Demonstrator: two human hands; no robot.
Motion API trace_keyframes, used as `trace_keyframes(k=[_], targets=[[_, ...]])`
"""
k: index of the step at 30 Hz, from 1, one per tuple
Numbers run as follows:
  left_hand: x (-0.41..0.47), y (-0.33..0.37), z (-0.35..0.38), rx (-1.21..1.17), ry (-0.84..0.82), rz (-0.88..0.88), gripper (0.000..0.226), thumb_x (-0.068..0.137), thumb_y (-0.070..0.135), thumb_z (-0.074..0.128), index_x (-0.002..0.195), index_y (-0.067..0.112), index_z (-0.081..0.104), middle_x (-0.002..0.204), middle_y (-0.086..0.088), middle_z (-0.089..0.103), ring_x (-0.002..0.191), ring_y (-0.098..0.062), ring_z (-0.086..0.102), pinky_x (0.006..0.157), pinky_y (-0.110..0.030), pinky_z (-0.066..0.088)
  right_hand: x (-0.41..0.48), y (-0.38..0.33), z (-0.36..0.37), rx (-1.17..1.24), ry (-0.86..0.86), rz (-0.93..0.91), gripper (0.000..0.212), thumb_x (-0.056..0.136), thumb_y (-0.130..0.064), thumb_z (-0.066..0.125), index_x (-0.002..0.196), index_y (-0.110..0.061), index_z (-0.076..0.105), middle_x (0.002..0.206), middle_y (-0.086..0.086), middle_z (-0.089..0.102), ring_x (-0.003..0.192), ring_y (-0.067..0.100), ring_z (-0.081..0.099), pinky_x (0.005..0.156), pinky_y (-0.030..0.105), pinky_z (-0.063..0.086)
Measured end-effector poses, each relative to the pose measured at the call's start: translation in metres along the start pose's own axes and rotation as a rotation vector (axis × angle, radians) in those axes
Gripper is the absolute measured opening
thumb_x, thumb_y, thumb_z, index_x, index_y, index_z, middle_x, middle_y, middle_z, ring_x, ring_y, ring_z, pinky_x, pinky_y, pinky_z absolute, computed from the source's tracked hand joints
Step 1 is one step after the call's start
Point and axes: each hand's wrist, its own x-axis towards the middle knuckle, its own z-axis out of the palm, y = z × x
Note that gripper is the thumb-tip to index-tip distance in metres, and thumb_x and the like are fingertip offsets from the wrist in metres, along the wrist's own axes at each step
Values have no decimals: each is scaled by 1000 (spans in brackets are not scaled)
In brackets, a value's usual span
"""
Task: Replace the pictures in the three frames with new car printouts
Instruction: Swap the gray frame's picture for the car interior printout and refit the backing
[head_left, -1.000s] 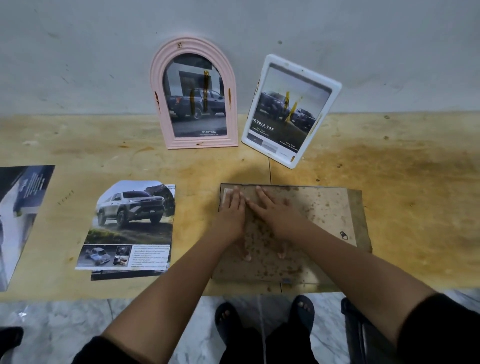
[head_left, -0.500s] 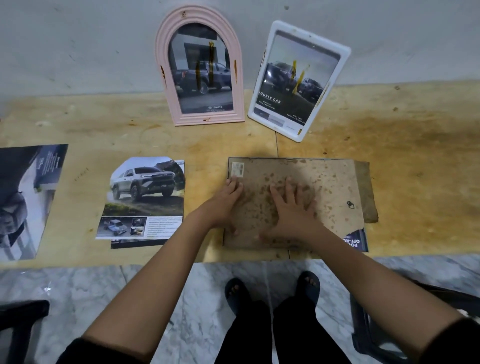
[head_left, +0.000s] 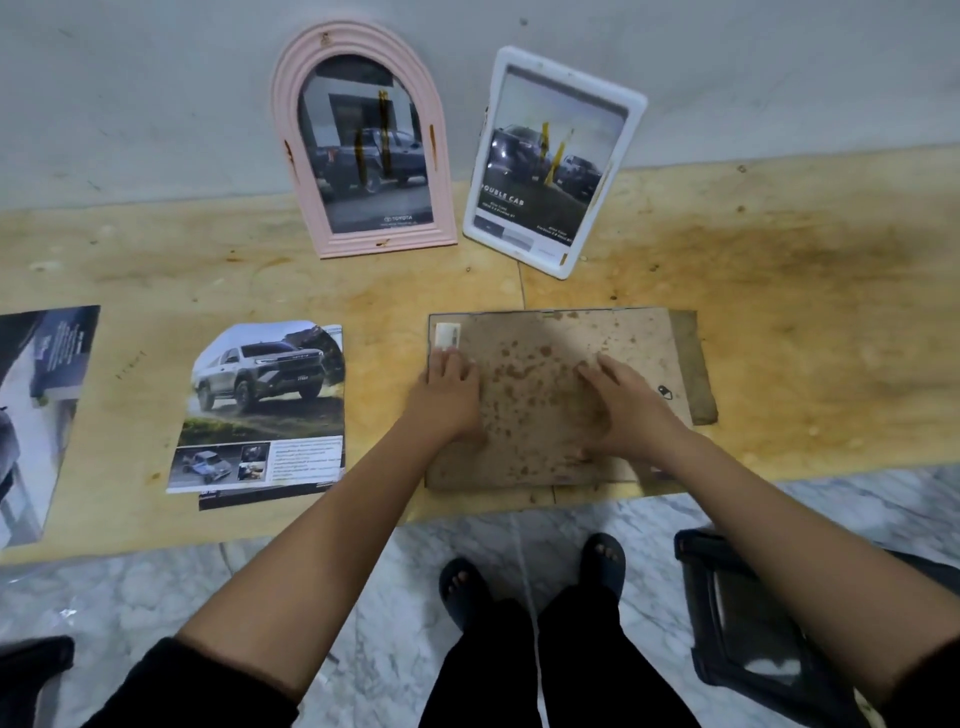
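Saw a plywood table (head_left: 779, 291) first, yellow and blotchy, stained brown on the right, with veined marble floor (head_left: 156, 597) below. Found the third frame (head_left: 545, 374) face down near the front edge, a flat rectangle with a brown fibreboard back speckled all over with rusty spots. Spotted a glossy printout (head_left: 265, 410) of a silver pickup lying flat just left of it. Saw, leaning on the grey wall (head_left: 156, 104) at the back, an arched pink frame (head_left: 363, 145) with ribbed moulding and a tilted white frame (head_left: 550, 156) with rounded corners, both holding dark truck pictures. Had the left hand (head_left: 449, 400) flat on the back's left edge, fingers straight, gripping nothing. Had the right hand (head_left: 631, 405) pressed palm-down mid-board, fingers spread. Noticed a small white sticker (head_left: 448, 335) by the left fingertips and a tiny metal hanger (head_left: 665, 392) just right of the right hand.
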Motion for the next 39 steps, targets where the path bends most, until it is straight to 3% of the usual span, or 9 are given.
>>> trace_keyframes(k=[7, 15, 19, 25, 30, 32, 34, 36, 39], targets=[[8, 68, 17, -105, -89, 78, 109, 77, 66, 57, 146, 30, -19, 148, -9, -37, 135, -40, -31, 110, -62, -10, -26, 50, 0, 167, -20, 120, 116, 68, -41, 80, 151, -21, 0, 155, 7, -23, 144, 24, -16, 114, 39, 18], [17, 78, 19, -67, -129, -10, 118, 72, 63, 64, 144, 31, -23, 147, -10, -39, 136, -44, -27, 109, -65, -1, -17, 44, 11, 123, -125, 108, 116, 77, -34, 72, 147, -16, -19, 146, 17, -38, 135, 34, -36, 116, 44, 4], [20, 80, 20, -59, -133, -30, 119, 72, 63, 65, 144, 30, -24, 149, -10, -36, 137, -44, -25, 109, -65, 2, -14, 40, 12, 102, -137, 124, 115, 78, -34, 70, 146, -15, -20, 145, 18, -39, 136, 34, -33, 117, 44, 2], [17, 79, 22, -77, -82, -37, 122, 68, 62, 69, 146, 30, -19, 151, -9, -33, 137, -42, -26, 110, -65, 5, 1, 30, -11, -28, -25, 121, 89, 89, -20, 60, 149, -18, -5, 152, 27, -13, 143, 38, -9, 116, 42, 14], [17, 79, 22, -73, -85, -10, 120, 69, 62, 68, 146, 31, -18, 151, -8, -32, 138, -41, -25, 110, -64, 5, 14, 35, -11, 4, -224, 149, 135, 64, -29, 85, 144, -25, -24, 141, 17, -45, 135, 33, -36, 115, 48, 13], [14, 71, 15, -84, -136, 41, 114, 74, 51, 70, 146, 32, -17, 151, -7, -33, 138, -38, -27, 112, -61, 4, 10, 35, -12, -39, -207, 145, 136, 59, -37, 86, 147, -24, -16, 147, 18, -36, 139, 35, -26, 114, 46, 21], [9, 53, 6, -193, -123, 98, 102, 80, 37, 69, 149, 31, -5, 154, -4, -25, 142, -31, -19, 116, -53, 8, 6, 38, -14, -50, -62, 141, 107, 67, -33, 81, 146, -18, 11, 153, 19, -3, 141, 37, 8, 107, 42, 34], [-4, 30, 3, -412, 83, 78, 82, 83, 31, 67, 149, 23, 18, 158, -6, 1, 144, -27, 7, 114, -41, 22, -4, 43, -11, 8, 144, 191, 72, 76, -29, 71, 134, -12, 31, 141, 16, 28, 127, 33, 31, 96, 39, 41], [-24, -3, 13, -503, 470, -145, 42, 84, 21, 62, 119, 1, 49, 125, -19, 42, 116, -32, 40, 89, -31, 32, -17, 55, 0, 104, 312, 333, 65, 76, -41, 68, 124, -9, 39, 123, 13, 39, 112, 28, 37, 83, 34, 43]])
